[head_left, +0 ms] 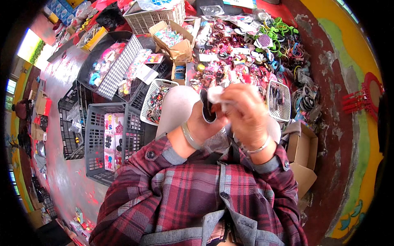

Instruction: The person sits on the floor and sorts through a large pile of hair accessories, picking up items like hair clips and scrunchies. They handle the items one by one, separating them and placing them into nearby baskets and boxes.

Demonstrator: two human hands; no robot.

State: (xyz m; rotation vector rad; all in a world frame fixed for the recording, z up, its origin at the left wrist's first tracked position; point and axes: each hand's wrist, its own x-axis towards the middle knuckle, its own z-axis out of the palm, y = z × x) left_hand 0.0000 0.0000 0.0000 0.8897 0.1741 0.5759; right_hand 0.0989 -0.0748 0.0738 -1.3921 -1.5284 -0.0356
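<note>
In front of my knees, my left hand [202, 126] is closed around a dark curved strip [207, 108] with a pale edge; its exact kind does not show. My right hand [247, 114] is close beside it, slightly blurred, with its fingers bent together. A small white piece [215, 94] is pinched at those fingers, touching or just above the top of the strip. Below the hands a clear plastic bag [216, 142] lies in my lap.
A large pile of hair accessories [230, 61] spreads ahead. White baskets stand left [145, 107] and right [286, 116] of my knees. Grey crate [95, 164] with carded pieces is at left; an open cardboard box [304, 147] at right. A patterned-side bin [119, 67] stands farther left.
</note>
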